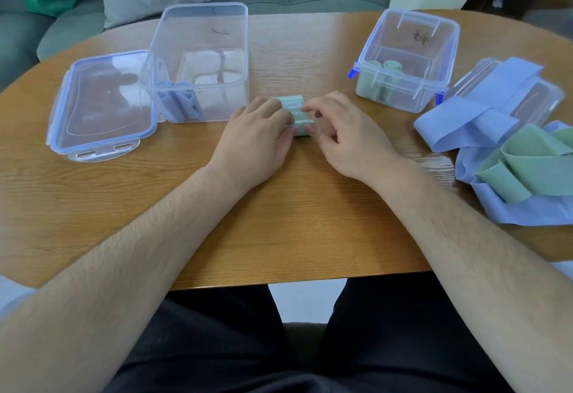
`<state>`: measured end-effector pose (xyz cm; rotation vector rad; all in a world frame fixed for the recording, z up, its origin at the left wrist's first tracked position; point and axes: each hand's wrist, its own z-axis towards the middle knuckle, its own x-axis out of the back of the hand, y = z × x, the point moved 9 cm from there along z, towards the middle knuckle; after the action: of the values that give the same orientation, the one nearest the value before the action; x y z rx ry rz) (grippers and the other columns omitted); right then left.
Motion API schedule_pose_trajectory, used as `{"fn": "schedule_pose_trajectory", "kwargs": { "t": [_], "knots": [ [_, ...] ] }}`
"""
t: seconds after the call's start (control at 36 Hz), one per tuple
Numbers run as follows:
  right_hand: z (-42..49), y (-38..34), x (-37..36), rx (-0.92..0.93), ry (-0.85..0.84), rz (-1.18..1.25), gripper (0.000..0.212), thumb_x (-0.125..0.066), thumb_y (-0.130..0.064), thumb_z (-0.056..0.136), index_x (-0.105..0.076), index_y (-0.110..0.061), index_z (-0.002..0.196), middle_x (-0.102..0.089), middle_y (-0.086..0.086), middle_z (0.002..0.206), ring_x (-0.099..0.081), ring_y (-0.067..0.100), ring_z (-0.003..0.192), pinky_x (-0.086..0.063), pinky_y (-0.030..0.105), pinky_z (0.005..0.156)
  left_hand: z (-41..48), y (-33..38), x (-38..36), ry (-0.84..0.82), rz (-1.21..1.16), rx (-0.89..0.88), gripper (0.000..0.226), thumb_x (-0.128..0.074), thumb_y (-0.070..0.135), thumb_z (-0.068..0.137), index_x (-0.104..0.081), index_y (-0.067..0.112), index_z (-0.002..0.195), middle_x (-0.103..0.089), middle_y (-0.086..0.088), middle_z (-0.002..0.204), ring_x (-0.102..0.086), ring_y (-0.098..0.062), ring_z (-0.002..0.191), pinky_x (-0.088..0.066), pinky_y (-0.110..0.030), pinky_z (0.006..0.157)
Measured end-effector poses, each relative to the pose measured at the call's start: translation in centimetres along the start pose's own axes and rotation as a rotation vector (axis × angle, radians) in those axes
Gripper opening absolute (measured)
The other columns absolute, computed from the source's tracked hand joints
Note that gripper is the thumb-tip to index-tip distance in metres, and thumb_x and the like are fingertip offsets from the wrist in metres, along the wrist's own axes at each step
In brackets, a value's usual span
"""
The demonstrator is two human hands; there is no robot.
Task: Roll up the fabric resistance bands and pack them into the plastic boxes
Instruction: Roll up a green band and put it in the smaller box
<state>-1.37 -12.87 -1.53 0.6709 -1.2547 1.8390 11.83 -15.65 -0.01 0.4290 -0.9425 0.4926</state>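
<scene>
Rolling looks like the step in hand: a green roll (294, 110) lies on the surface (294, 206) in the middle of the frame, between the two hands. The left hand (260, 132) covers its left side with curled fingers (286, 132) that grip it, and the right hand (344, 135) pinches its right end with thumb and fingertips, the other fingers loosely bent. To do this well, I think both hands should keep an even pressure, so that the layers stay tight and the edges stay in line; if one side is let go too early, the fabric will probably spring open. Next, the roll should go upright into the small box (452, 39) at the upper right, where other green rolls (392, 65) already stand, and not into the large box (201, 20) at the upper left, which holds blue rolls (173, 94). It is better to carry it pinched across the loose end. The lid (102, 104) lies flat at the left of the large box. Many loose bands (483, 113), blue and green, wait in a pile at the right edge, so the task seems far from done.
</scene>
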Motion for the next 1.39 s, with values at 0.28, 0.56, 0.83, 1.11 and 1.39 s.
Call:
{"fn": "schedule_pose_trajectory", "kwargs": {
  "t": [0.28,0.56,0.83,1.11,1.39],
  "knots": [
    [1.5,0.9,-0.4,-0.016,0.024,-0.039,0.022,-0.058,-0.029,0.098,-0.069,-0.020,0.115,-0.054,-0.007,0.109,-0.041,0.003,0.078,-0.048,0.036,0.076,1.0,0.7,0.0,0.083,0.090,-0.045,0.011,-0.058,0.019,0.094,-0.063,0.009,0.095,-0.061,-0.007,0.098,-0.057,-0.029,0.100,-0.042,-0.037,0.078],
    [3.8,1.7,-1.4,-0.056,-0.049,-0.056,0.037,-0.066,-0.032,0.091,-0.059,-0.028,0.126,-0.051,-0.011,0.121,-0.051,0.006,0.096,-0.044,0.030,0.082,2.6,-1.1,-2.2,-0.068,0.127,0.111,0.040,-0.054,0.033,0.089,-0.063,0.009,0.119,-0.054,-0.011,0.119,-0.051,-0.031,0.114,-0.043,-0.042,0.089],
    [1.3,-0.9,1.1,-0.061,0.016,0.081,0.022,-0.059,-0.037,0.098,-0.068,-0.016,0.100,-0.044,-0.015,0.082,-0.047,-0.004,0.073,-0.043,0.026,0.074,1.4,1.0,-0.1,-0.071,-0.040,0.111,0.025,-0.053,0.031,0.086,-0.059,0.011,0.101,-0.064,-0.005,0.101,-0.060,-0.030,0.099,-0.046,-0.043,0.082],
    [-8.7,-3.9,1.8,-0.559,0.040,0.709,0.066,-0.064,-0.075,0.072,-0.058,-0.024,0.115,-0.070,0.001,0.107,-0.067,0.008,0.094,-0.058,0.036,0.085,-4.3,5.4,3.9,0.080,-0.519,0.238,0.025,-0.069,0.035,0.089,-0.066,0.011,0.097,-0.058,0.002,0.087,-0.055,-0.013,0.082,-0.047,-0.028,0.074],
    [-9.7,-6.8,0.2,-0.753,-0.105,1.315,0.051,-0.076,-0.022,0.084,-0.060,0.006,0.124,-0.073,0.018,0.110,-0.069,0.029,0.105,-0.059,0.037,0.087,-6.2,6.0,5.6,0.149,-0.594,0.185,0.023,-0.070,0.021,0.090,-0.069,0.008,0.109,-0.064,0.002,0.101,-0.060,-0.010,0.095,-0.048,-0.023,0.086]
  ]
}}
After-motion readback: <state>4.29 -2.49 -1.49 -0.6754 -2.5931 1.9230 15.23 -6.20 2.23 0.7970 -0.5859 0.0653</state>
